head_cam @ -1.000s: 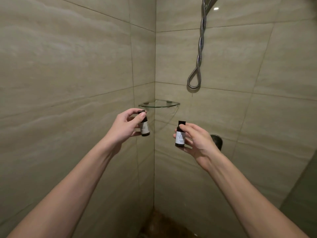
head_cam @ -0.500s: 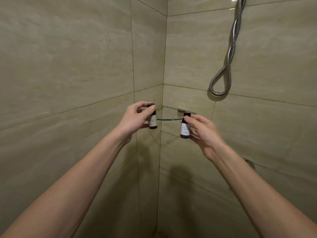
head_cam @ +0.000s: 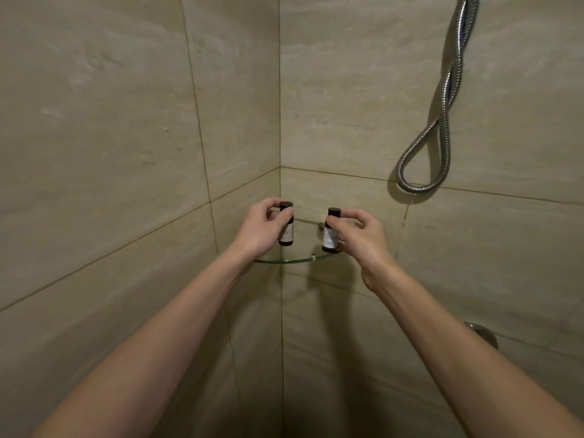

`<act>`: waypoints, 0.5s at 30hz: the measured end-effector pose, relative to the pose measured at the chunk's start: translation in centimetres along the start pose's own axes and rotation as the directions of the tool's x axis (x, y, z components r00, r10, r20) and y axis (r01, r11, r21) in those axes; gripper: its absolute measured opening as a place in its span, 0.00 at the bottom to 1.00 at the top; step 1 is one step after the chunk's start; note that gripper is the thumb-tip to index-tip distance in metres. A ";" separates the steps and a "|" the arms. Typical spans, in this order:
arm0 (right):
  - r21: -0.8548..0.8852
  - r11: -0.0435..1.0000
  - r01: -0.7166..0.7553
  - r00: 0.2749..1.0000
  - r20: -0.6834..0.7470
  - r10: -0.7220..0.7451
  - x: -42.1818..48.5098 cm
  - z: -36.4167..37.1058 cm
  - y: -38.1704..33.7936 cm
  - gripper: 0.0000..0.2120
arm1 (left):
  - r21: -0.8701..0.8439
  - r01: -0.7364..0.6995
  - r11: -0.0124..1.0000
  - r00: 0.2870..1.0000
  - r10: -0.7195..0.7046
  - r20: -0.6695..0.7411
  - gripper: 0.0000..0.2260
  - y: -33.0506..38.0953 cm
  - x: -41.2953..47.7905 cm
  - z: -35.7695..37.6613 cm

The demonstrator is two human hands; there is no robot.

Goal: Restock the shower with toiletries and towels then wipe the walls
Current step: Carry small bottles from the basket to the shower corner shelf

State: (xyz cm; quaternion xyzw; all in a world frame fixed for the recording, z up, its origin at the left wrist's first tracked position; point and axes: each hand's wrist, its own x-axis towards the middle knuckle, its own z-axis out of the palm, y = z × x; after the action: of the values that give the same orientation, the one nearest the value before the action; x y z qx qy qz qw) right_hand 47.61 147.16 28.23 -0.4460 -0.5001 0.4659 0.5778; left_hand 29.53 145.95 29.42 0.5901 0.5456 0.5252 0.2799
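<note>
Dark-capped and upright, the left bottle [head_cam: 286, 230] is pinched by the left hand [head_cam: 257, 232] and the right bottle [head_cam: 330, 237] by the right hand [head_cam: 361, 235], over the glass shelf [head_cam: 284, 261].

Print on left bottle [head_cam: 288, 232] and right bottle [head_cam: 330, 239] is too blurred to read.

At the glass corner shelf [head_cam: 284, 260], the left hand [head_cam: 260, 230] grips a small dark bottle [head_cam: 287, 229] upright above the shelf's left side. The right hand [head_cam: 358, 237] pinches a second bottle [head_cam: 330, 235] upright above its right side. Whether either bottle touches the glass is unclear. A metal shower hose [head_cam: 437, 128] loops on the wall [head_cam: 347, 90] up and right of the shelf.
</note>
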 end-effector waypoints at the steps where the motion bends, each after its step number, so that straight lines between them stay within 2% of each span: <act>1: -0.012 1.000 0.019 1.000 0.012 -0.019 1.0 0.2 0.1 0.05 | -0.003 -0.004 1.000 1.000 0.004 -0.008 0.07 -0.3 0.9 0.3; 6: -0.154 0.984 0.088 0.994 0.080 -0.077 6.4 1.4 1.4 0.08 | 0.089 -0.009 0.996 0.999 0.013 -0.038 0.12 -2.1 4.7 1.8; 10: -0.246 0.961 0.129 0.987 0.124 -0.101 9.0 2.3 2.5 0.10 | 0.281 -0.092 0.955 0.994 0.104 -0.029 0.10 -2.7 6.6 2.2; 15: -0.330 0.928 0.172 0.980 0.151 -0.128 10.8 2.9 3.4 0.13 | 0.328 -0.057 0.943 0.996 0.078 -0.050 0.10 -3.6 7.9 2.4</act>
State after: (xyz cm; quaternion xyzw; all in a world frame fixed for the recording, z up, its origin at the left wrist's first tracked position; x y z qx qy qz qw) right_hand 45.11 158.51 26.92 -0.4693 -0.6415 0.3540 0.4929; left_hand 29.32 154.81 27.99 0.6300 0.6129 0.4549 0.1431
